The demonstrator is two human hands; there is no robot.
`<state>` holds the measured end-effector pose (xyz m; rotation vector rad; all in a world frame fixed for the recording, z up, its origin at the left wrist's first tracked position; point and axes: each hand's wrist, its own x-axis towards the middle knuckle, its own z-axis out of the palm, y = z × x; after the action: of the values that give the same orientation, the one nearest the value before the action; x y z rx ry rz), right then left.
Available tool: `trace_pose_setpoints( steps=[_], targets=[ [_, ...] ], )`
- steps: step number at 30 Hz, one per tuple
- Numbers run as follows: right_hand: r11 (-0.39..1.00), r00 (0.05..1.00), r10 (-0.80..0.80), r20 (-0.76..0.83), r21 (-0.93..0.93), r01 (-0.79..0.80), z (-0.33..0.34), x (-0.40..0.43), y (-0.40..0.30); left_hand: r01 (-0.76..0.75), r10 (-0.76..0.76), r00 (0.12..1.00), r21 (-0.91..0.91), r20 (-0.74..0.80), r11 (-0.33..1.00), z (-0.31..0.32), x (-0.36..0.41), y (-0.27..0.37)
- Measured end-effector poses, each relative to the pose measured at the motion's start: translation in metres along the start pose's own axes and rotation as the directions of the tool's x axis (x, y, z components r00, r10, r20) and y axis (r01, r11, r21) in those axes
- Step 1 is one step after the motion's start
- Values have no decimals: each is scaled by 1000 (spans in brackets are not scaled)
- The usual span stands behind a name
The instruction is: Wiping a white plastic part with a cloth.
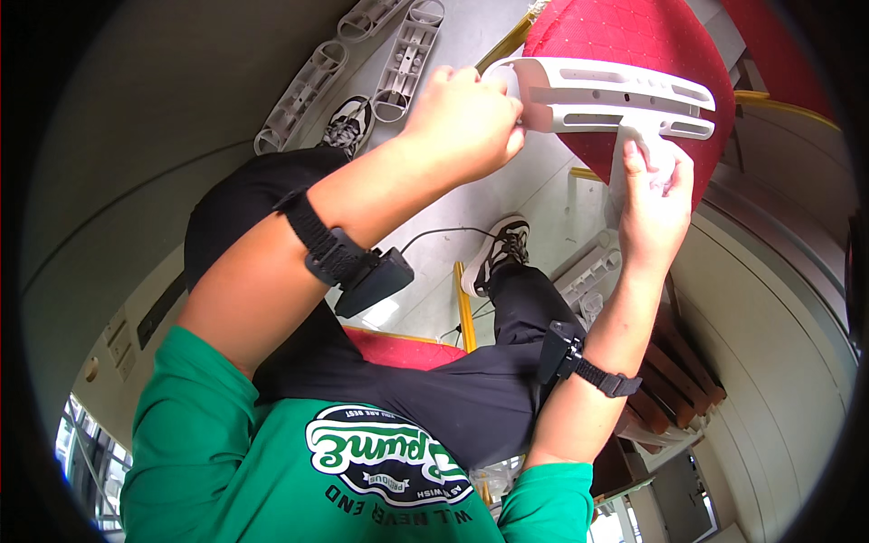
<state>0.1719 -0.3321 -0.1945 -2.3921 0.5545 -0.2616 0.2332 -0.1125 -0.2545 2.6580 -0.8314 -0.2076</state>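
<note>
A slotted white plastic part (611, 98), curved at one end, lies over the red padded seat (631, 34) of a chair. Around its curved left end my left hand (468, 119) is closed. My right hand (658, 176) pinches a crumpled white cloth (641, 146) against the part's lower edge, near the slots. Some of my left fingertips are hidden behind the part. Both forearms carry a black strap with a small black device.
Several long white plastic parts (407, 61) lie on the floor at the upper left, close to my shoe (349, 125). Another ribbed part (587, 271) is beside my other shoe (502, 251). Brown pieces (669, 380) are stacked at the right.
</note>
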Motion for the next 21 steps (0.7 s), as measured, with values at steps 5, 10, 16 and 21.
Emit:
trace_pose_setpoints(
  steps=[5,10,16,21],
  targets=[
    [982,1000,4,0,190,-4,0,1,-1,175,-330,906,-474,-265,863,-12,23,-22],
    [818,988,91,126,557,-147,-9,7,-10,504,-466,790,-855,399,122,6,33,-17],
    [270,893,56,446,855,-444,-32,9,5,515,-422,697,-814,580,-268,-16,36,-2],
    [254,913,70,402,878,-406,-37,1,10,360,-257,809,-792,529,-494,-23,26,14]
  ],
)
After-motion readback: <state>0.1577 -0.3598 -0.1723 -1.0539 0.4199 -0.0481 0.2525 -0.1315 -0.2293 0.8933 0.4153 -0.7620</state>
